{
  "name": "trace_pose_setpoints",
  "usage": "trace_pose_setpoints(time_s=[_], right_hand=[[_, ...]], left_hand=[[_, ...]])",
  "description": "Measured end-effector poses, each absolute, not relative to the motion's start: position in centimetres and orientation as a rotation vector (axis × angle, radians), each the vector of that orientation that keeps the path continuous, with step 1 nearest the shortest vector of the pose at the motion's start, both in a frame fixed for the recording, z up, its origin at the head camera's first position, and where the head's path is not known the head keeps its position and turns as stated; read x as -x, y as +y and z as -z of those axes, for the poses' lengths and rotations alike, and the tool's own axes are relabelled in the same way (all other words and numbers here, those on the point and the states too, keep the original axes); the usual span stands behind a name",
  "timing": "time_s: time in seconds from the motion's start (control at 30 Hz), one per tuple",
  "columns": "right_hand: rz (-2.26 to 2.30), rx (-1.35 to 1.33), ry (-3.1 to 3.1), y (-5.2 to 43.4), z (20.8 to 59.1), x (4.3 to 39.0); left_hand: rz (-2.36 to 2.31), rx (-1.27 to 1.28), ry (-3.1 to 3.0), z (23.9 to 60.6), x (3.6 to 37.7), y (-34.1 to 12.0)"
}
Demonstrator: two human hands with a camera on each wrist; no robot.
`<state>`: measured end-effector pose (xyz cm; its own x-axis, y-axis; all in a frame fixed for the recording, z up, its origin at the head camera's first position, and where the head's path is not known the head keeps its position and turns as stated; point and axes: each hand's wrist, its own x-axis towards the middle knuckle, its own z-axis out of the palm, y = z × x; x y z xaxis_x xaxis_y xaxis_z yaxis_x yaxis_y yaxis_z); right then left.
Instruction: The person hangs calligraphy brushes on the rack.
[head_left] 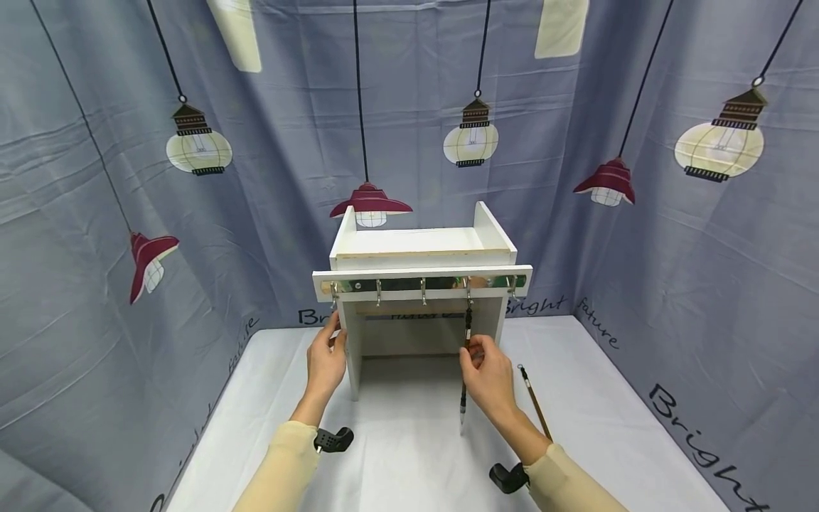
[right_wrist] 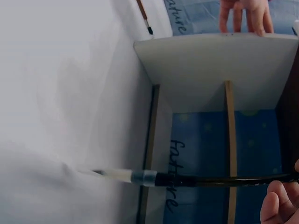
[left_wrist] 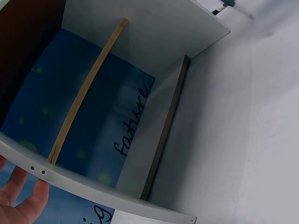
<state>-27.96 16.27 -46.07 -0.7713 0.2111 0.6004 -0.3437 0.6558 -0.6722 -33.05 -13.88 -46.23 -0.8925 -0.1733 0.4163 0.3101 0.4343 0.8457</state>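
Note:
A white wooden rack [head_left: 419,242] with a row of metal hooks [head_left: 423,290] stands in the head view's middle. My right hand [head_left: 489,373] pinches the dark handle of a calligraphy brush [right_wrist: 210,181] between thumb and fingers. This brush hangs upright, pale bristles down, its top at the second hook from the right; whether its loop is on the hook is too small to tell. My left hand [head_left: 326,364] touches the outer face of the rack's left side panel [left_wrist: 93,184], fingers fairly straight. Another calligraphy brush [head_left: 536,403] lies on the table by my right forearm.
The white-covered table [head_left: 409,462] carries the rack. Beyond the left side panel, the right wrist view shows a brown brush [right_wrist: 144,14] on the table. Wooden strips [right_wrist: 231,140] cross inside the rack. A blue-grey curtain [head_left: 409,85] printed with lamps encloses the table's back and sides.

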Motion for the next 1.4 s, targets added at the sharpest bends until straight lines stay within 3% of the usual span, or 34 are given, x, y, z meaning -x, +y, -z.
trace_pose_setpoints(time_s=[0.53, 0.8, 1.4], right_hand=[[-1.141, -0.055, -2.316, 16.4, 46.9, 30.1], [-1.118, -0.014, -2.392, 17.3, 46.9, 29.5], [-0.892, 0.189, -2.439, 27.0, 50.7, 30.2]], left_hand=[[1.493, 0.098, -2.245, 46.3, 33.0, -13.8], [1.491, 0.082, -2.25, 46.5, 33.0, -13.8], [1.525, 0.093, -2.236, 46.4, 33.0, -13.8]])
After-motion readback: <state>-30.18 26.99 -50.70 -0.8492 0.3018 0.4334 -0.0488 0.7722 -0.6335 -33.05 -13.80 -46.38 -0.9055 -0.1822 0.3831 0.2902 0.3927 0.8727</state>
